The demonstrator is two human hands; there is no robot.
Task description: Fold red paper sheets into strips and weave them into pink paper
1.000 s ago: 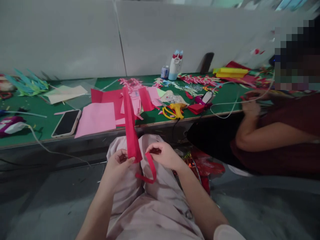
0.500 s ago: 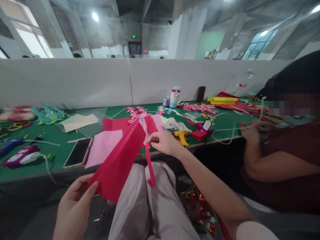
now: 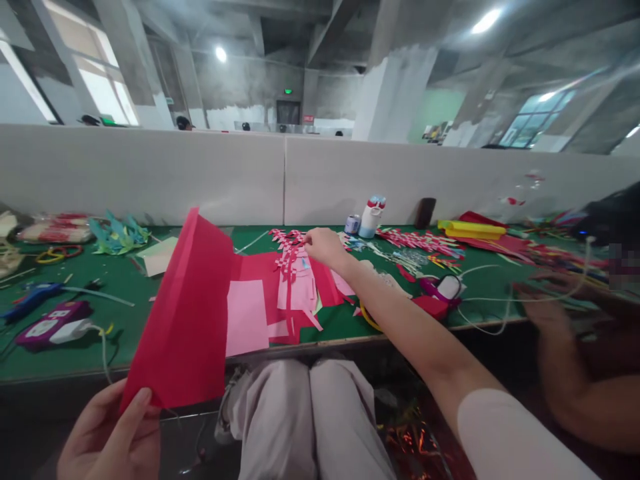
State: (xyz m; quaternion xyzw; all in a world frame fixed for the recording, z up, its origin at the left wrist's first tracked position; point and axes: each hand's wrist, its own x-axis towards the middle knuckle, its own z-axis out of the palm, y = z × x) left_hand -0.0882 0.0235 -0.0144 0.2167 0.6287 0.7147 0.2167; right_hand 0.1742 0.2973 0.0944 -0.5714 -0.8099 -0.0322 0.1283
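Note:
A sheet of red paper (image 3: 187, 320), creased lengthwise, is pinched at its lower left corner between the thumb and fingers of my left hand (image 3: 117, 427). It stands tilted in front of the table edge and hides part of the tabletop. My right hand (image 3: 327, 248) is stretched over the table with its fingers closed. From its fingertips a narrow red paper strip (image 3: 289, 293) seems to hang over the pink paper pieces (image 3: 300, 287). Beneath and beside these lie more red paper (image 3: 257, 267) and a pink sheet (image 3: 247, 317).
Glue guns (image 3: 30, 300), a purple-and-white device (image 3: 55, 325) and scissors (image 3: 59, 254) lie on the green table at left. A white bottle (image 3: 373, 217) and a can (image 3: 352, 224) stand by the partition (image 3: 200, 173). A co-worker's arm (image 3: 560, 347) and a white cable (image 3: 525, 300) are at right.
My right hand has moved forward over the paper pile, carrying the red strip from above my lap. My left hand has shifted left and down with the red sheet, which now hides the phone.

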